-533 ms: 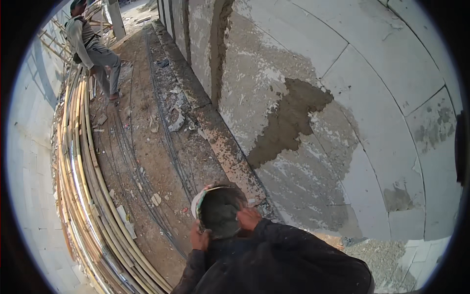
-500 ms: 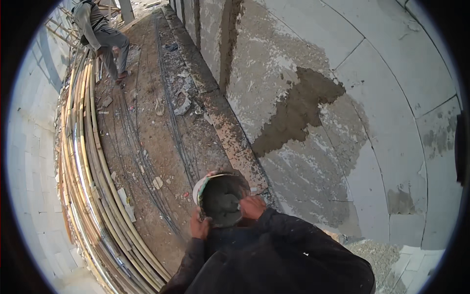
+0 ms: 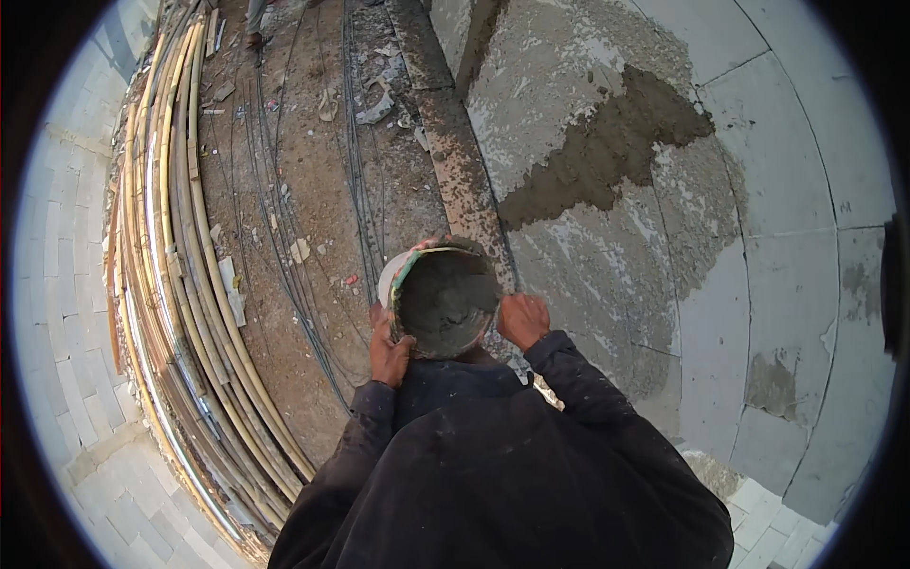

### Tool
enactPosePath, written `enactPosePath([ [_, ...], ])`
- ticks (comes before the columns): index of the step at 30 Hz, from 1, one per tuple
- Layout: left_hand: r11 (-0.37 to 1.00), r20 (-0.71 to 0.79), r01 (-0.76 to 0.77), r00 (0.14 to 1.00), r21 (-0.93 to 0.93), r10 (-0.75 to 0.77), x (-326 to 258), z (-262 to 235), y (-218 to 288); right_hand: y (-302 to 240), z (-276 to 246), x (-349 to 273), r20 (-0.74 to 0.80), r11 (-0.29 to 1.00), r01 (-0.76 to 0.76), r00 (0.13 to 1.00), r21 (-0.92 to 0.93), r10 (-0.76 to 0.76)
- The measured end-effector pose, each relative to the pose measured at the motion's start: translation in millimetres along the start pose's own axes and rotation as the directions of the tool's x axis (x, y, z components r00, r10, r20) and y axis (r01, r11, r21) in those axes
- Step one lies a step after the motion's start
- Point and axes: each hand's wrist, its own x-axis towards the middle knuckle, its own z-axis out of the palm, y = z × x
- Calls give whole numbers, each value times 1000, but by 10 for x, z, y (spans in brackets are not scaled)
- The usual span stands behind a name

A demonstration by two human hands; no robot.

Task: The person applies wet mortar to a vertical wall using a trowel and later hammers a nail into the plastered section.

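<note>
While your left hand (image 3: 390,351) pinches the rim of the round bucket (image 3: 389,276) to its right, your right hand (image 3: 523,321) is curled closed, grey mortar (image 3: 444,305) lying to its left; whether it grips anything, I cannot tell.

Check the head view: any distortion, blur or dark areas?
Head view: strong fisheye bending, with the poles curving along the left; black corners; the inside of the bucket looks dark; left hand and right hand look fairly sharp.
</note>
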Motion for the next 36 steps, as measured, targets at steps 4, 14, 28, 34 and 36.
enactPosePath([
  [4, 984, -1, -171, 985, 48, 171, 178, 3, 0, 60, 828, 55, 165, 945, -12, 985, 328, -45],
  [14, 935, -4, 136, 989, -327, -146, 137, -234, 14, -50, 164, -528, -96, 802, -8, 992, 598, 82],
  [28, 923, -89, 227, 960, -312, -267, 330, -440, -126, -424, -3002, -215, -328, 229, 376, 919, 898, -221],
  [34, 910, -67, 247, 956, -332, -284, 332, -151, 43, 795, -3220, -749, -958, 913, -382, 176, 144, 225],
  [36, 917, -117, 200, 960, -346, -253, 156, -298, 174, 66, -3180, -989, -938, 949, -156, 174, 273, 298],
])
